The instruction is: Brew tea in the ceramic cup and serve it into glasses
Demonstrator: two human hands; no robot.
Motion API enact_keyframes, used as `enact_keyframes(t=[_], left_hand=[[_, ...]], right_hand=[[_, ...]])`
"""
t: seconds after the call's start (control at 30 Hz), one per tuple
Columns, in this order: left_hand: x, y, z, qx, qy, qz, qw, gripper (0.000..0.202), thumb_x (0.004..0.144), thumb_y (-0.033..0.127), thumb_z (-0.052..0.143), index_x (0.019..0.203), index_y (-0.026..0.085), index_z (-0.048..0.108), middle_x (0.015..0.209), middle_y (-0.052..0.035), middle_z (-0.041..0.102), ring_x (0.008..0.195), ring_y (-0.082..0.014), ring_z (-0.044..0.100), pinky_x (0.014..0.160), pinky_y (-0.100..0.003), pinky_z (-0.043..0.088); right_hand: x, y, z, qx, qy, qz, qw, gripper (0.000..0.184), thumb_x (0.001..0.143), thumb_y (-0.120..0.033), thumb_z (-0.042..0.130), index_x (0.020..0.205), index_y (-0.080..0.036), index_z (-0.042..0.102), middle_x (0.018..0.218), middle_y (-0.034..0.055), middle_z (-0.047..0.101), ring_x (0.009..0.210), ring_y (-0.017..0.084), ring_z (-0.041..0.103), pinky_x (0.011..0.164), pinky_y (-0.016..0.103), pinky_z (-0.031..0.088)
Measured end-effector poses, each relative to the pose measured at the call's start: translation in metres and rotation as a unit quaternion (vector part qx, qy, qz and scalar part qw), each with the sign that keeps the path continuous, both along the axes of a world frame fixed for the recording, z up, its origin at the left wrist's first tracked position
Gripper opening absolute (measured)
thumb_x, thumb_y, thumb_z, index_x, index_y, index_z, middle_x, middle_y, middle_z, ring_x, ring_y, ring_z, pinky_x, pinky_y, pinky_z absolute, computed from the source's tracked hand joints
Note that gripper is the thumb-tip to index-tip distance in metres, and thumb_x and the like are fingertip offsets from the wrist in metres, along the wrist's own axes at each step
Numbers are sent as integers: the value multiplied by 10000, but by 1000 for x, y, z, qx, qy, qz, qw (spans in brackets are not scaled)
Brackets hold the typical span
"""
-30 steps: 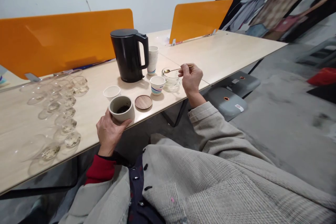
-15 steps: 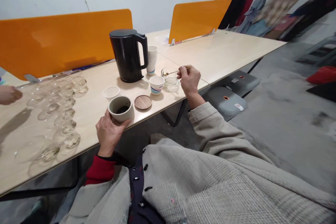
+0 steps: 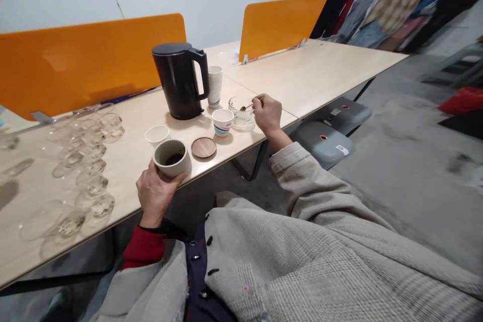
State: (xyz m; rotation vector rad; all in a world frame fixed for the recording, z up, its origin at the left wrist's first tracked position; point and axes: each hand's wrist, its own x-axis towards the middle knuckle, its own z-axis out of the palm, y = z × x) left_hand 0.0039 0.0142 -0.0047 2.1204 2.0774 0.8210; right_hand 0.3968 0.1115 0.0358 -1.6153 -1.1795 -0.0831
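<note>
My left hand (image 3: 154,193) is wrapped round a beige mug (image 3: 171,158) at the table's front edge; something dark lies at the mug's bottom. My right hand (image 3: 267,113) pinches the handle of a slim gold spoon (image 3: 249,105), whose bowl dips into a small glass bowl (image 3: 240,115). A striped paper cup (image 3: 222,122) stands just left of the glass bowl. A round wooden lid (image 3: 203,147) lies between the mug and that cup.
A black kettle (image 3: 179,80) stands behind the cups, with a tall paper cup (image 3: 215,85) beside it and a small white cup (image 3: 157,135) in front. Several clear glasses (image 3: 81,161) cover the table's left. Orange dividers (image 3: 86,63) line the far edge.
My right hand has lowered the spoon from above the glass bowl into it. Another person's hand showed at the left edge half a second ago and is gone now.
</note>
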Motion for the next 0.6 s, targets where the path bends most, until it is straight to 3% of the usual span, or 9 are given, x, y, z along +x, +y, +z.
enact_keyframes(t=[0.17,0.27,0.43,0.6], left_hand=[[-1,0,0,4,5,-3,1000,889,821,749,735,1455,143,592,1273,-235,777,1253,-452,713,1090,-547,516],[-1,0,0,4,3,-1,1000,880,834,758,717,1453,144,595,1262,-234,779,1248,-451,718,1097,-554,517],[-1,1,-1,4,-5,3,1000,896,828,762,719,1457,135,598,1278,-243,779,1259,-461,715,1110,-563,510],[-2,2,-3,11,2,2,1000,890,833,775,704,1451,144,599,1268,-236,782,1253,-462,710,1099,-560,506]], right_hand=[[5,-1,-1,-45,-56,-16,997,163,956,-218,630,818,-260,706,926,87,816,937,290,731,914,406,537],[5,-2,1,-64,-37,14,997,167,944,-190,639,811,-245,724,854,57,795,883,261,730,890,387,530],[4,-7,7,-37,103,121,987,172,903,-157,650,761,-207,732,634,-33,686,608,138,626,675,277,490],[6,-12,12,20,287,111,951,132,876,-147,657,755,-186,691,586,-51,642,495,75,549,478,176,383]])
